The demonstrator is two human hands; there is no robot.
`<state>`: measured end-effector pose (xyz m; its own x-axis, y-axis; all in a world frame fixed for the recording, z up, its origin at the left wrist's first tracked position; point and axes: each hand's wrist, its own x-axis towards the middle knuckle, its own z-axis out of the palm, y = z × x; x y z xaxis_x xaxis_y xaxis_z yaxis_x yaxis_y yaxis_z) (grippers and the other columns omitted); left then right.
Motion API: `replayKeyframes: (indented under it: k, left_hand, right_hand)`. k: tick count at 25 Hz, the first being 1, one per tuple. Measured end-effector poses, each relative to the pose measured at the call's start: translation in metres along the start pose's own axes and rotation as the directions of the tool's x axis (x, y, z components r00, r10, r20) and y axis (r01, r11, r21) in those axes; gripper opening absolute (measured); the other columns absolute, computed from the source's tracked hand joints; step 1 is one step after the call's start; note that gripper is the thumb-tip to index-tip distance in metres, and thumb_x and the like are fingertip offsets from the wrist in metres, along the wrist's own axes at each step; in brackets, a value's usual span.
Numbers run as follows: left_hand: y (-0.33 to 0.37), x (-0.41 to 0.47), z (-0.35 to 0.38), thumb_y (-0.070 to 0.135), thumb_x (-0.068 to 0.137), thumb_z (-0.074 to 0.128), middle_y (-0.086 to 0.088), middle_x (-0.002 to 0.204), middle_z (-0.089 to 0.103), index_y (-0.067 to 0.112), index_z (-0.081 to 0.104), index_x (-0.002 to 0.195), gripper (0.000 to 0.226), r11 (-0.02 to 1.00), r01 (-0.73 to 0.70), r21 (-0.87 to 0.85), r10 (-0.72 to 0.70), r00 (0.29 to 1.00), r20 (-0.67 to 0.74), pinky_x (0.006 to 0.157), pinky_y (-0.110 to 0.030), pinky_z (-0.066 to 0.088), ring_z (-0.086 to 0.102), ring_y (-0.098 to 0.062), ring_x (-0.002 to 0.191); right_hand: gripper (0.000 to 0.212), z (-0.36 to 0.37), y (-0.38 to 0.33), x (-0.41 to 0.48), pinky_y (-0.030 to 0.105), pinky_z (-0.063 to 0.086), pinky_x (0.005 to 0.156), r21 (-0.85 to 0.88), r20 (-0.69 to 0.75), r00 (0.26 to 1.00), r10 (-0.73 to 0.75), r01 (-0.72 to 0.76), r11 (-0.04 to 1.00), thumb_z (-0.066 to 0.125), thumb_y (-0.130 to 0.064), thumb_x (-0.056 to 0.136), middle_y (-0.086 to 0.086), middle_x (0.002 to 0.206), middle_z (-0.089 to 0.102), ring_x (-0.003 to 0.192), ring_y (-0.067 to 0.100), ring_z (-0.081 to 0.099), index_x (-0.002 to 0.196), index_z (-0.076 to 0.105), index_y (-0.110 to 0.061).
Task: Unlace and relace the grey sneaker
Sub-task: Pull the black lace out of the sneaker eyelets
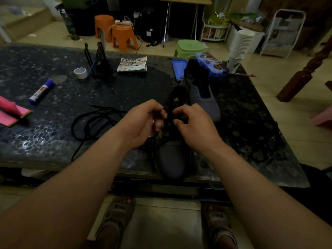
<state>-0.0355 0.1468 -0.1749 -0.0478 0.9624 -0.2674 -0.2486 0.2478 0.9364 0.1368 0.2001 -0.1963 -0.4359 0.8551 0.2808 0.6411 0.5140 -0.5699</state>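
Observation:
A grey sneaker (171, 159) with a black tongue stands at the table's near edge, toe pointing toward me. Over its eyelets, my left hand (143, 123) pinches the black lace with curled fingers. My right hand (193, 126) pinches the lace from the other side, fingertips almost meeting the left. A second grey sneaker (204, 103) without a lace lies just behind, to the right. A loose black lace (93, 121) is coiled on the table to the left of my hands. The eyelets under my fingers are hidden.
On the dark speckled table (53, 137) lie a blue-capped marker (41, 92), a tape roll (80, 72), a black stand (98, 60), a patterned booklet (132, 64), pink paper (10, 112), a blue case (210, 66) and stacked paper cups (239, 47). Stools stand on the floor beyond.

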Motion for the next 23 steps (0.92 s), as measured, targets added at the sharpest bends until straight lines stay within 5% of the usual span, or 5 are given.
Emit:
replayKeyframes:
  k: [4,8,13,16,23]
  left_hand:
    - [0.009,-0.002,-0.005,0.034,0.101,0.061,0.001,0.062,0.045,0.013,0.069,0.086,0.028,0.940,0.033,0.340,-0.040,0.999,0.014,0.052,-0.023,0.029,0.040,-0.009,0.054]
    - [0.014,-0.003,-0.009,0.024,0.100,0.061,0.004,0.053,0.048,0.018,0.063,0.060,0.040,0.986,-0.063,-0.152,0.042,0.990,-0.137,0.061,-0.026,0.042,0.051,-0.013,0.061]
    - [0.007,-0.008,-0.016,0.043,0.093,0.073,0.004,0.059,0.056,0.014,0.075,0.074,0.035,0.734,-0.007,0.679,0.084,0.993,-0.080,0.055,-0.016,0.040,0.050,-0.007,0.058]
    - [0.008,-0.014,-0.013,0.039,0.096,0.070,0.006,0.059,0.053,0.015,0.076,0.076,0.032,0.750,-0.060,0.658,0.131,0.990,-0.058,0.054,-0.021,0.036,0.044,-0.006,0.054]
    - [0.019,-0.008,-0.010,0.029,0.088,0.062,-0.001,0.056,0.055,0.019,0.064,0.056,0.034,0.957,-0.197,0.212,0.245,0.942,-0.228,0.080,-0.037,0.042,0.056,-0.025,0.072]
  right_hand:
    - [0.028,-0.002,-0.001,0.000,0.021,0.040,0.081,0.008,0.017,1.000,0.014,-0.014,1.000,0.070,-0.031,0.095,-0.011,0.099,0.046,0.091,0.006,0.052,0.123,0.068,-0.030]
    - [0.032,-0.005,-0.005,-0.002,0.021,0.039,0.080,0.021,0.072,0.996,0.055,-0.057,0.998,0.071,-0.032,0.094,-0.013,0.101,0.046,0.089,0.003,0.051,0.126,0.064,-0.034]
    - [0.037,-0.013,-0.008,-0.009,0.024,0.045,0.070,0.095,0.097,0.988,0.123,-0.133,0.987,0.073,-0.026,0.093,-0.007,0.090,0.058,0.083,0.005,0.056,0.126,0.058,-0.036]
    - [0.036,-0.016,-0.014,-0.009,0.022,0.046,0.064,0.240,0.155,0.955,0.252,-0.284,0.929,0.071,-0.013,0.092,-0.003,0.085,0.065,0.075,0.007,0.062,0.121,0.056,-0.030]
    - [0.011,-0.048,-0.015,-0.004,0.022,0.052,0.045,0.795,0.445,0.741,0.502,-0.585,0.158,0.054,-0.003,0.101,0.000,0.065,0.053,0.046,0.008,0.049,0.104,0.062,-0.011]
